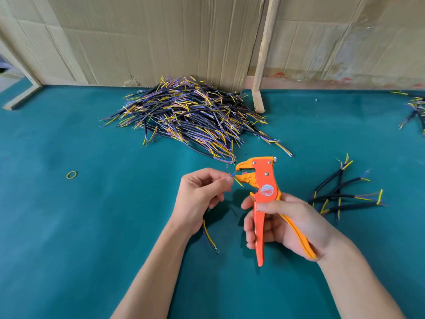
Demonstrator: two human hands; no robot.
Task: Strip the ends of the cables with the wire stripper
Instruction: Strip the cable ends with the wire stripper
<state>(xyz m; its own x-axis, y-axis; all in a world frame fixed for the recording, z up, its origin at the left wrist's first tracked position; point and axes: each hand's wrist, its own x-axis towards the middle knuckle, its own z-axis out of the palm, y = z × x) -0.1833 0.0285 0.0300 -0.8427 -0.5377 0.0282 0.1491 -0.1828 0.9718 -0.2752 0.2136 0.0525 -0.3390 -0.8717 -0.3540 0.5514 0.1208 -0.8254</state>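
Green table [69,226], left hand [200,194] pinching cable [208,233], right hand [282,224] gripping wire stripper [262,192]

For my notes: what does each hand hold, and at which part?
Left hand pinches the cable near its upper end. Right hand grips the wire stripper by its two handles.

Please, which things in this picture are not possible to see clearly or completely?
Head view only:
- Middle of the held cable: hidden inside the left hand.
- Wire tips at the wire stripper mouth: too small to tell if clamped.
- Stripper's label: too small to read.
- Cable bunch at far right: cut off by the frame edge.
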